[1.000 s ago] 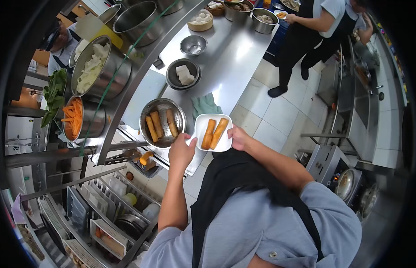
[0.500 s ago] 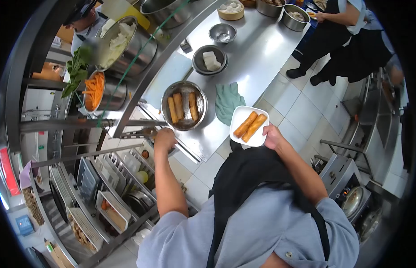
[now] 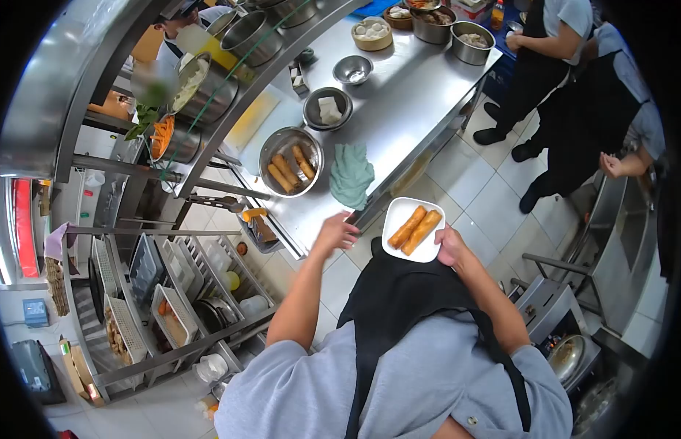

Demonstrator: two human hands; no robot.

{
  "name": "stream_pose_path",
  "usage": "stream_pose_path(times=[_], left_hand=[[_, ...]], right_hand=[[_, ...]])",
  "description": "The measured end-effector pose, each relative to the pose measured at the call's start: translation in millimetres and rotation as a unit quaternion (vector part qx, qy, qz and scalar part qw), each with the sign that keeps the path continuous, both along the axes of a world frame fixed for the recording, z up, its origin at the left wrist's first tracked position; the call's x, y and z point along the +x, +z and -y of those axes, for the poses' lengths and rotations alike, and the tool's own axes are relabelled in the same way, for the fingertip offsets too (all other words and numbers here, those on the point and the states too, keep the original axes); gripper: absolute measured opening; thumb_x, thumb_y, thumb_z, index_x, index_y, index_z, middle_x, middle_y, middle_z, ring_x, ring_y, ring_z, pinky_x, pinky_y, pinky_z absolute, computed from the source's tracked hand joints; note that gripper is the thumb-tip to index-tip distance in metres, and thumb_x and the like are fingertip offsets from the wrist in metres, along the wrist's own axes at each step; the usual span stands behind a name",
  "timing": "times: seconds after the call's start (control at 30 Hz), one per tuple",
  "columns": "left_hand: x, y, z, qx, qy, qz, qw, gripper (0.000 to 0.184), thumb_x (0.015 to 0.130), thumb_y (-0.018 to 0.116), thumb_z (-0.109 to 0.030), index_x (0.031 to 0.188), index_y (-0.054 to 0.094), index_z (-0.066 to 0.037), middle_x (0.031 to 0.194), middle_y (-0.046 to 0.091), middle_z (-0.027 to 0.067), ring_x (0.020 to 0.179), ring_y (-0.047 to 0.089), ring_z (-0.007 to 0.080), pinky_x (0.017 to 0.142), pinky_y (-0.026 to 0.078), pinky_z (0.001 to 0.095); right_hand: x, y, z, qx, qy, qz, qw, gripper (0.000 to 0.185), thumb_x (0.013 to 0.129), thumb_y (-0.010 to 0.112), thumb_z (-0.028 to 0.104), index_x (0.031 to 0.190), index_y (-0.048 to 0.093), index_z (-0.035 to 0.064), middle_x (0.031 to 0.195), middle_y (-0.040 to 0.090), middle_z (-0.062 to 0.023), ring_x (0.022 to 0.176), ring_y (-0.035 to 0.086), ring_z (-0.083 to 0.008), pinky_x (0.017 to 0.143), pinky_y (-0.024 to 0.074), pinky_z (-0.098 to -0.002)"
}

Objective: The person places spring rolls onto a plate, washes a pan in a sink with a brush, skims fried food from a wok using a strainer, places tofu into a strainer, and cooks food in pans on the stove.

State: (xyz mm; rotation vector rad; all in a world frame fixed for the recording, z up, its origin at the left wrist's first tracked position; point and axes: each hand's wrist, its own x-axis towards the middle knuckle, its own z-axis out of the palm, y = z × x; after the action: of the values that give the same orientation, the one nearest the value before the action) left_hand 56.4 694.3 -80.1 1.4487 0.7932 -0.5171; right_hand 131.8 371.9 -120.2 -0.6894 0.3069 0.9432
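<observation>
1. The left hand (image 3: 336, 234) has been moved away from the tongs (image 3: 213, 203); it is left free, fingers apart.
2. Two fried rolls (image 3: 422, 232) are carried on the white plate (image 3: 427, 252), gripped by the right hand (image 3: 450, 246) alone.

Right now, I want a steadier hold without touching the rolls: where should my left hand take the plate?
Probably by the plate's far-left corner, coming from the left. Your right hand grips the right edge, the two rolls slant across the middle and leave that corner bare, and your left hand is empty, to the plate's left.
</observation>
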Motion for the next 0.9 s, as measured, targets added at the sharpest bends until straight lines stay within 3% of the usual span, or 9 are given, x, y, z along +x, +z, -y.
stream_pose_path(times=[0.1,0.3,0.43,0.5,0.6,0.63,0.7,0.77,0.9], left_hand=[[-6,17,97,-0.054,-0.131,0.064,0.988,0.053,0.100,0.040,-0.036,0.143,0.032,-0.007,0.104,0.062,0.0147,0.074,0.067,0.0181,0.056,0.056,0.0294],[-2,-15,176,-0.086,-0.128,0.074,0.985,0.055,0.100,0.039,-0.018,0.150,0.015,-0.015,0.126,0.052,0.0161,0.077,0.068,0.0217,0.060,0.058,0.0314],[5,-31,181,-0.091,-0.140,0.088,0.982,0.058,0.101,0.041,-0.027,0.150,0.014,-0.015,0.122,0.056,0.0163,0.079,0.068,0.0214,0.060,0.058,0.0309],[15,-12,166,-0.160,-0.224,-0.052,0.960,0.060,0.100,0.043,-0.037,0.149,0.017,-0.016,0.114,0.060,0.0161,0.080,0.068,0.0209,0.059,0.057,0.0307],[28,4,120,0.095,-0.240,0.029,0.966,0.051,0.096,0.053,-0.040,0.135,0.045,-0.008,0.101,0.065,0.0121,0.075,0.066,0.0177,0.058,0.056,0.0313],[25,-44,76,0.202,-0.192,0.157,0.947,0.044,0.093,0.056,-0.037,0.124,0.056,-0.006,0.083,0.069,0.0098,0.066,0.066,0.0157,0.061,0.053,0.0348],[30,-39,12,0.469,-0.103,0.150,0.864,0.021,0.090,0.056,-0.024,0.102,0.065,-0.008,0.080,0.067,0.0180,0.073,0.067,0.0328,0.066,0.051,0.0433],[28,-26,-48,0.520,-0.013,0.155,0.840,0.015,0.088,0.057,-0.022,0.089,0.063,-0.008,0.075,0.065,0.0175,0.074,0.064,0.0379,0.067,0.050,0.0462],[31,25,-96,0.669,0.006,0.097,0.737,0.019,0.087,0.054,-0.024,0.091,0.064,-0.008,0.084,0.067,0.0199,0.083,0.063,0.0408,0.074,0.051,0.0489]], right_hand=[[-2,-9,32,0.008,-0.032,-0.019,0.999,0.085,0.056,0.040,-0.008,0.139,0.038,0.0073,0.125,0.052,-0.0147,0.121,0.050,-0.0337,0.106,0.0415,-0.0427],[-12,-26,76,0.025,-0.097,0.007,0.995,0.081,0.055,0.041,-0.007,0.136,0.039,0.0049,0.123,0.053,-0.0167,0.116,0.054,-0.0358,0.104,0.0442,-0.0463],[-13,-32,87,-0.004,-0.109,0.015,0.994,0.084,0.055,0.041,-0.006,0.138,0.037,0.0059,0.123,0.053,-0.0156,0.116,0.053,-0.0348,0.104,0.0437,-0.0430],[-11,-33,88,-0.010,-0.098,0.009,0.995,0.087,0.054,0.041,-0.006,0.140,0.036,0.0072,0.123,0.053,-0.0140,0.116,0.053,-0.0333,0.104,0.0431,-0.0409],[-14,-38,90,-0.003,-0.128,-0.009,0.992,0.087,0.054,0.042,-0.005,0.140,0.035,0.0063,0.122,0.052,-0.0162,0.116,0.053,-0.0351,0.102,0.0451,-0.0427],[-11,-36,90,-0.004,-0.121,-0.004,0.993,0.087,0.054,0.042,-0.005,0.140,0.035,0.0063,0.122,0.052,-0.0162,0.116,0.053,-0.0351,0.102,0.0451,-0.0427],[-13,-31,89,-0.034,-0.103,-0.033,0.994,0.086,0.054,0.042,-0.005,0.140,0.034,0.0057,0.120,0.053,-0.0164,0.115,0.053,-0.0357,0.100,0.0471,-0.0449],[-9,-29,84,-0.037,-0.093,-0.027,0.995,0.086,0.054,0.042,-0.005,0.139,0.033,0.0054,0.119,0.053,-0.0165,0.114,0.054,-0.0365,0.099,0.0480,-0.0473],[1,-28,69,-0.010,-0.069,-0.032,0.997,0.084,0.054,0.041,-0.005,0.137,0.034,0.0053,0.120,0.052,-0.0171,0.114,0.054,-0.0375,0.099,0.0476,-0.0496]])
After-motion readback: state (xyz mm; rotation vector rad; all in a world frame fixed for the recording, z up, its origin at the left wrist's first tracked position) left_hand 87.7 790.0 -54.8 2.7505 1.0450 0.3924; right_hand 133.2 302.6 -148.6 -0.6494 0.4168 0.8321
